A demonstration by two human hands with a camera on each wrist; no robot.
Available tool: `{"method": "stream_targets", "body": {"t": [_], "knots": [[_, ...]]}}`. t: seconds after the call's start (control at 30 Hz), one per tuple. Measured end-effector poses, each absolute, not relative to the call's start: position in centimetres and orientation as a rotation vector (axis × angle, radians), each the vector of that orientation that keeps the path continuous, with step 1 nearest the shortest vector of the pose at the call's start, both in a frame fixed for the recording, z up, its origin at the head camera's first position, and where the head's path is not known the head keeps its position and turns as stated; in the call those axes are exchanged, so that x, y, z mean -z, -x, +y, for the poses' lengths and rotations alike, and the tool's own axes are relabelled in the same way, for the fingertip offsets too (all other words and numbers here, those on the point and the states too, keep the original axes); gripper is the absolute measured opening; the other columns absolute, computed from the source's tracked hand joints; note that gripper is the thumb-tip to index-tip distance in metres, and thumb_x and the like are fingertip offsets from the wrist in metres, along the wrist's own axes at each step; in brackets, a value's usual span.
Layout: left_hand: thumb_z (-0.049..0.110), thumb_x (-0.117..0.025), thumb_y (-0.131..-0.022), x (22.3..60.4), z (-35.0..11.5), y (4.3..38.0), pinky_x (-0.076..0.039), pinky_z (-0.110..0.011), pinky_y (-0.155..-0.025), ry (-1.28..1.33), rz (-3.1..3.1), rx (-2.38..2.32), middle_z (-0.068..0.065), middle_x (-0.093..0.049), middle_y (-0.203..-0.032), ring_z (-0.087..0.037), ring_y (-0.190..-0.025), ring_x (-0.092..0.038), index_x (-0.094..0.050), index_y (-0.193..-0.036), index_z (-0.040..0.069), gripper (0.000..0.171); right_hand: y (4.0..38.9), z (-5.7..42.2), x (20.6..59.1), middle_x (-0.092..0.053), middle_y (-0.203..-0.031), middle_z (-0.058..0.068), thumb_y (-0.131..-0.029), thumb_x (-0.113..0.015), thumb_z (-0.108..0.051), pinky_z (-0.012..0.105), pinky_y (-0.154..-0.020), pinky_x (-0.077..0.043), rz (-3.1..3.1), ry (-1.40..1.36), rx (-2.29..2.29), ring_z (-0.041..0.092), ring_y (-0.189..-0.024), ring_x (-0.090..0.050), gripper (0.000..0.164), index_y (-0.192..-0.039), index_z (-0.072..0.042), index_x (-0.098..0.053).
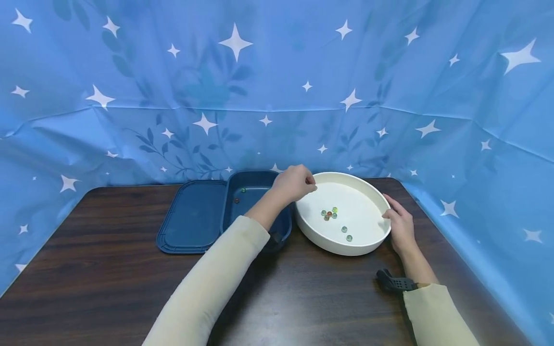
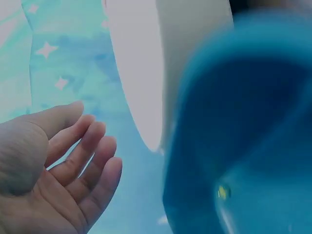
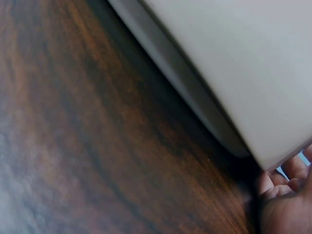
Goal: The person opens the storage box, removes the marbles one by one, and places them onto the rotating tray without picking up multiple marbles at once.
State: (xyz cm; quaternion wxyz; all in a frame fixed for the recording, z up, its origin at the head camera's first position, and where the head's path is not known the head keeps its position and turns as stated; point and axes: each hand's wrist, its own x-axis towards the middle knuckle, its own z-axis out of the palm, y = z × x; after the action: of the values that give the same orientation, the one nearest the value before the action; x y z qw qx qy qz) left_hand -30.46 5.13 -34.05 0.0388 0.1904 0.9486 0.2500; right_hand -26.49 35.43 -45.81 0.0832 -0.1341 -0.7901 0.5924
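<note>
My left hand [image 1: 294, 183] hovers between the blue container and the white round tray, its fingertips over the tray's left rim. In the left wrist view that hand [image 2: 63, 165] shows loosely bent fingers, and no object is visible between them. My right hand [image 1: 399, 223] grips the right rim of the white tray [image 1: 363, 206], thumb over the edge and fingers outside. Several small glass marbles [image 1: 334, 216] lie on the tray's floor, clear-green and orange. Inside the blue container [image 1: 256, 178] are a green marble [image 1: 243, 190] and a reddish marble [image 1: 236, 200].
A flat blue lid [image 1: 192, 218] lies left of the blue container. Everything stands on a dark wood table [image 1: 108, 269]. A blue star-patterned cloth [image 1: 277, 72] hangs behind the table and along its right side. A black band [image 1: 396, 282] is on the right wrist.
</note>
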Motion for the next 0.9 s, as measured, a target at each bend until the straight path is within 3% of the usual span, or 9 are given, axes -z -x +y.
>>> {"method": "stream_targets", "body": {"t": [0.17,0.23,0.33,0.43,0.67,0.9], "knots": [[0.026,-0.062,-0.101,33.8,2.6,31.5,-0.056,-0.040,-0.088,-0.488,2.924,-0.909,-0.001,-0.076,-0.108,-0.017,-0.090,-0.066,-0.079,-0.111,0.015,0.023,26.3,35.5,45.7,-0.026,-0.168,0.007,-0.089,-0.038,-0.002,0.038,-0.113,-0.039,-2.357,0.421,-1.772,0.030,-0.151,-0.033,0.071,-0.158,-0.019,-0.036],[0.025,-0.062,-0.102,33.9,1.4,32.0,-0.057,-0.039,-0.082,-0.445,2.906,-0.996,-0.003,-0.075,-0.112,-0.020,-0.094,-0.067,-0.078,-0.112,0.013,0.023,26.4,35.4,45.6,-0.027,-0.168,0.007,-0.089,-0.038,-0.001,0.038,-0.113,-0.039,-2.353,0.421,-1.778,0.030,-0.151,-0.033,0.071,-0.158,-0.019,-0.036],[0.024,-0.062,-0.102,34.1,-0.1,32.6,-0.056,-0.038,-0.084,-0.390,2.873,-1.107,-0.007,-0.074,-0.114,-0.022,-0.100,-0.067,-0.077,-0.113,0.011,0.024,26.4,35.4,45.6,-0.027,-0.168,0.006,-0.088,-0.039,-0.001,0.037,-0.112,-0.039,-2.360,0.422,-1.775,0.030,-0.151,-0.032,0.072,-0.158,-0.019,-0.036],[0.022,-0.062,-0.102,34.7,-1.2,33.2,-0.055,-0.037,-0.081,-0.345,2.821,-1.203,-0.011,-0.073,-0.112,-0.024,-0.099,-0.068,-0.076,-0.114,0.007,0.024,26.4,35.4,45.5,-0.026,-0.168,0.007,-0.088,-0.039,-0.001,0.035,-0.110,-0.040,-2.357,0.429,-1.778,0.030,-0.151,-0.033,0.072,-0.158,-0.019,-0.036],[0.019,-0.065,-0.100,37.2,-2.2,34.3,-0.050,-0.028,-0.067,-0.220,2.767,-1.288,-0.013,-0.074,-0.109,-0.021,-0.087,-0.067,-0.077,-0.110,0.008,0.020,26.4,35.4,45.5,-0.028,-0.168,0.009,-0.088,-0.039,0.000,0.014,-0.091,-0.042,-2.333,0.418,-1.811,0.032,-0.150,-0.035,0.071,-0.158,-0.016,-0.037],[0.017,-0.066,-0.098,39.5,-3.1,34.9,-0.051,-0.030,-0.071,-0.202,2.774,-1.240,-0.016,-0.074,-0.105,-0.022,-0.085,-0.065,-0.077,-0.109,0.005,0.019,26.5,35.2,45.6,-0.026,-0.168,0.008,-0.089,-0.039,0.000,0.011,-0.085,-0.041,-2.337,0.420,-1.812,0.031,-0.150,-0.034,0.072,-0.158,-0.018,-0.036]]}}
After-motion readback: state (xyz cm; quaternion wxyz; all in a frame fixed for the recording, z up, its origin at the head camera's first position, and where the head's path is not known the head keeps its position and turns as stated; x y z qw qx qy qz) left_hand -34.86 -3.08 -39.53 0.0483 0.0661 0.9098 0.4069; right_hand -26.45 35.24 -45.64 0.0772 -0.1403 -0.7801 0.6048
